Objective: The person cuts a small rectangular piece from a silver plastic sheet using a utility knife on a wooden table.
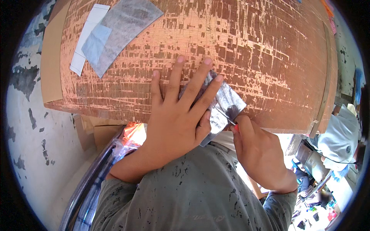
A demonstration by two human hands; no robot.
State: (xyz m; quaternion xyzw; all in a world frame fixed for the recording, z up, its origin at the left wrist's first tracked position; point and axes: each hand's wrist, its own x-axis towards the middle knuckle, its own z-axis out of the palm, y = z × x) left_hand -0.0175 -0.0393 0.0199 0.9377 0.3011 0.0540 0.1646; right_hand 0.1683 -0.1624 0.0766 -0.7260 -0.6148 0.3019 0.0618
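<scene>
A shiny silver sheet [232, 101], crinkled and with dark patches, lies at the front edge of the worn brown tabletop [258, 50] and hangs slightly over it. My left hand [179, 111] rests flat with fingers spread, its index finger and thumb over the sheet. Beside it, my right hand [259, 148] is closed around a thin metal tool with a red handle [236, 128]. The tool's tip touches or hovers just above the sheet; I cannot tell which. Most of the handle is hidden in my fingers.
A grey translucent sheet [133, 23] overlaps a white strip [79, 57] at the far left. Cardboard [54, 57] borders the table's left side. Long shiny rolls [90, 192] stand below left. Another person in a pale top [339, 133] sits at right.
</scene>
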